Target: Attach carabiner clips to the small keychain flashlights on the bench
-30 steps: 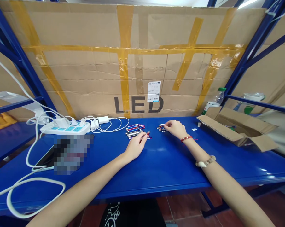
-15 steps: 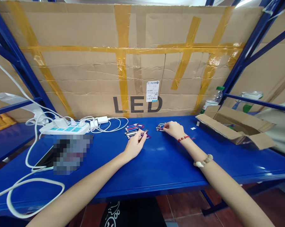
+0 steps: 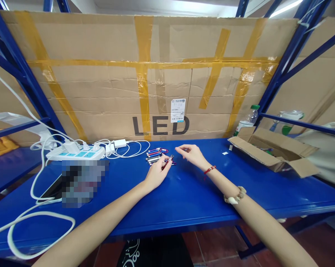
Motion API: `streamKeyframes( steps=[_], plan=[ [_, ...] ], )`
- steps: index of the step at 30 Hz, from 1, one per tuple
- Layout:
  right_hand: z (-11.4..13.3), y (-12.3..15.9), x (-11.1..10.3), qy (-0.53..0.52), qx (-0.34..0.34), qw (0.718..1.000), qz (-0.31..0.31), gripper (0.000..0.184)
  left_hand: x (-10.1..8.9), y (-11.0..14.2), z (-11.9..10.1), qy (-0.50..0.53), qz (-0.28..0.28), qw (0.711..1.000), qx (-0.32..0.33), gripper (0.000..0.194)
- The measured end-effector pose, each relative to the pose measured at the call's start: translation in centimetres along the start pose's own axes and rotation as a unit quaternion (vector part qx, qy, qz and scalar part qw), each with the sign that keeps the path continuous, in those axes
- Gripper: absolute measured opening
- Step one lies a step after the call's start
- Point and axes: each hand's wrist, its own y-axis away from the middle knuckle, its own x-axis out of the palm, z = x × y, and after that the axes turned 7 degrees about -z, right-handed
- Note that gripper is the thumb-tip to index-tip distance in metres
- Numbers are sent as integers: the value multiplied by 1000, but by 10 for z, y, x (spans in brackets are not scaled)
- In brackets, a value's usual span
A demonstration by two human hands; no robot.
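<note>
My left hand (image 3: pixel 157 173) is closed around a slim, shiny metal tube (image 3: pixel 171 158), dark red with a silvery end, which looks like a keychain flashlight. Beside and behind its fingers lies a group of small metal tubes (image 3: pixel 154 153) in blue, red and silver, some with clips attached. To the right, my right hand (image 3: pixel 193 154) hovers close by with thumb and fingers pinched together. Whatever it holds is too small to make out. Its fingers point toward the end of the tube in my left hand, with a small gap between them.
A white power strip (image 3: pixel 78 151) with tangled white cables and a pixelated flat object (image 3: pixel 84 185) occupy the left side. An open cardboard box (image 3: pixel 273 150) and a plastic bottle (image 3: pixel 248 120) stand at right. A large taped cardboard sheet (image 3: pixel 106 96) backs the blue table (image 3: pixel 189 200).
My right hand has left the small metallic pieces it was touching and moved left, toward my left hand. The left hand keeps its tube almost in place. The view has tilted slightly upward.
</note>
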Motion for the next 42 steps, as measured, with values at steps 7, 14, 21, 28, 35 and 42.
streamKeyframes(
  steps=[7, 14, 21, 28, 35, 42],
  plan=[
    [16, 12, 15, -164, 69, 980, 93, 44, -1, 0, -1, -60, -16, 998, 14, 24],
    [18, 14, 13, -214, 116, 965, 102, 38, -5, 1, -5, -111, -34, 993, -10, 26],
    [16, 17, 20, -216, 82, 969, 90, 41, -4, -4, 2, -96, -28, 995, 6, 25],
    [13, 15, 22, -182, 15, 982, 47, 38, -2, -5, 5, -77, -19, 997, 0, 27],
    [4, 2, 0, -17, -56, 997, -55, 24, -1, -5, 2, -68, -26, 997, -14, 25],
    [-11, -5, -24, 317, -12, 948, -31, 10, 0, -3, 0, -30, -39, 999, -2, 21]
  ],
)
